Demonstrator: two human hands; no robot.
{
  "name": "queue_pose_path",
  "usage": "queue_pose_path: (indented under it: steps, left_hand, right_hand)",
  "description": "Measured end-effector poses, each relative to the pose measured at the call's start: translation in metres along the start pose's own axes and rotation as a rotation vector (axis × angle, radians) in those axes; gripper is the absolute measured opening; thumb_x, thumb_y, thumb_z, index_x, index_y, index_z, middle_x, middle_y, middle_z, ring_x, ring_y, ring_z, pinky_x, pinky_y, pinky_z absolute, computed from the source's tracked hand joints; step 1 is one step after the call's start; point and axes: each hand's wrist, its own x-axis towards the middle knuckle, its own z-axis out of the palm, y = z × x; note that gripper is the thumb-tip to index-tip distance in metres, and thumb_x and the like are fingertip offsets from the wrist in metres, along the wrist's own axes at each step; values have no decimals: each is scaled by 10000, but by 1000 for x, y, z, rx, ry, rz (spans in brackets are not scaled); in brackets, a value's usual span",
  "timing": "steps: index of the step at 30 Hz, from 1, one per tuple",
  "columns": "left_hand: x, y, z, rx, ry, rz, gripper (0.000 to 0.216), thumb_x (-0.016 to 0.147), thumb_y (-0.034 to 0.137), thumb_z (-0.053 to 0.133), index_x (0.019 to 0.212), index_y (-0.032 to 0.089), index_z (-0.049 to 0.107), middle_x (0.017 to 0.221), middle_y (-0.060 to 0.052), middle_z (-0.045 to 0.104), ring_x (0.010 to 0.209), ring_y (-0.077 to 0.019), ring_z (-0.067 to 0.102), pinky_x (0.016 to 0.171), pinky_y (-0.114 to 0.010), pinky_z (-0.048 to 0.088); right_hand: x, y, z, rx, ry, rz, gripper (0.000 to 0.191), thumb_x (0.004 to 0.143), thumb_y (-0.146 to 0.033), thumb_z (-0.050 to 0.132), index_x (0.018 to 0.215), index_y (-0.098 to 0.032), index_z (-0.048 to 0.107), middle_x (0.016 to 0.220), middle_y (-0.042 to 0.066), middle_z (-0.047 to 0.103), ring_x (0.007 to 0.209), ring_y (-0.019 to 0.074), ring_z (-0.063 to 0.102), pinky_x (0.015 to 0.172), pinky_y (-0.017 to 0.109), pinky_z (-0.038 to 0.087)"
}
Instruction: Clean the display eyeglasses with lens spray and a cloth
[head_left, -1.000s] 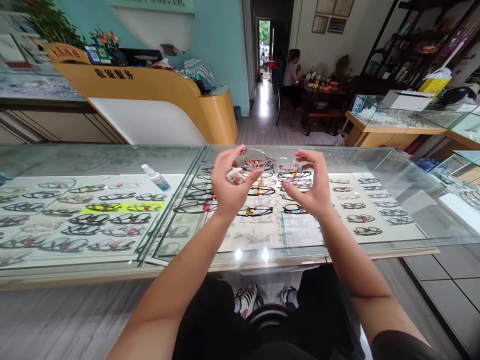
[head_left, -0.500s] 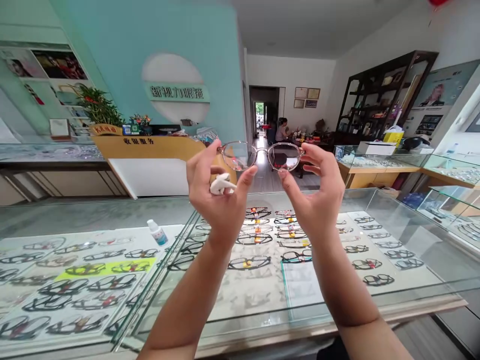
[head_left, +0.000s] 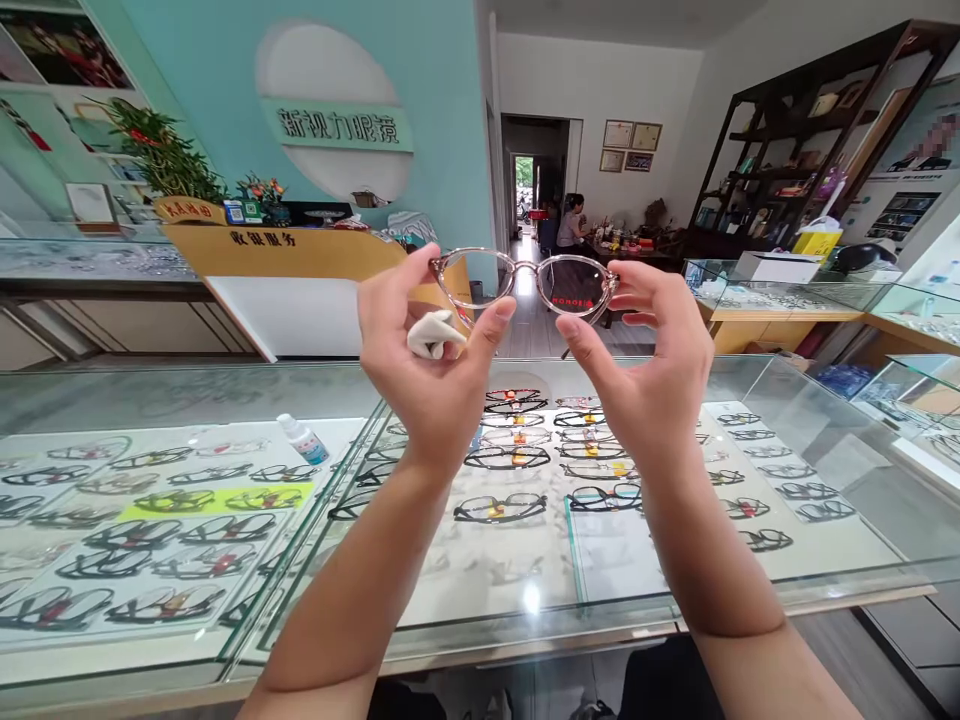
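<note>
Grip: left hand (head_left: 421, 375), right hand (head_left: 660, 370) pinching eyeglasses (head_left: 525, 267); white cloth (head_left: 432, 328) in left; bottle (head_left: 303, 440) on display case (head_left: 487, 600) below.

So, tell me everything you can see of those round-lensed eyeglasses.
The pale, thin-rimmed, round-lensed eyeglasses look shiny, metal or plastic unclear. A bridge joins two clear lenses; red lettering marks the right one. They're roughly level, held above the glass display counter, with the left hand and right hand touching opposite ends.

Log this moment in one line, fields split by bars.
left hand: glasses, white wad | right hand: same glasses | glasses: held above display case
</note>
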Motion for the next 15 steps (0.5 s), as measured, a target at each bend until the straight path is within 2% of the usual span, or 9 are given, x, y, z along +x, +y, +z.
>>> queue_pose_path:
  steps: [3, 7, 11, 15]
  left_hand:
    - [-1, -2, 1, 35, -20, -29, 597, 844, 621, 919, 1345, 368, 717, 1325, -85, 677, 1064, -250, 678, 783, -406, 605]
    - [0, -1, 3, 51, -39, -24, 491, 881, 573, 907, 1293, 364, 740, 1304, -94, 694, 1147, -267, 664, 784, -404, 604]
    - [2, -1, 2, 24, -24, -33, 488, 851, 550, 941, 1260, 340, 777, 1224, -88, 726, 1110, -262, 695, 815, -416, 588]
    - [2, 0, 2, 20, -39, -103, 544, 818, 583, 956, 1259, 322, 775, 1216, -85, 747, 935, -222, 697, 744, -403, 577]
  right_hand:
    - [1, 8, 2, 1, -31, 34, 474, 993, -523, 737, 1401, -298, 649, 1292, 98, 726, 1144, 286, 734, 993, 527, 636]
    - [3, 17, 3, 19, -68, 61, 464, 986, -530, 744, 1377, -289, 670, 1303, 95, 744, 1143, 278, 739, 1002, 513, 635]
    - [4, 21, 2, 13, -85, 75, 451, 991, -538, 740, 1370, -300, 679, 1299, 88, 746, 1156, 273, 734, 990, 494, 630]
    - [3, 26, 3, -19, -81, 85, 475, 979, -562, 755, 1377, -314, 680, 1287, 86, 739, 1127, 266, 730, 924, 466, 633]
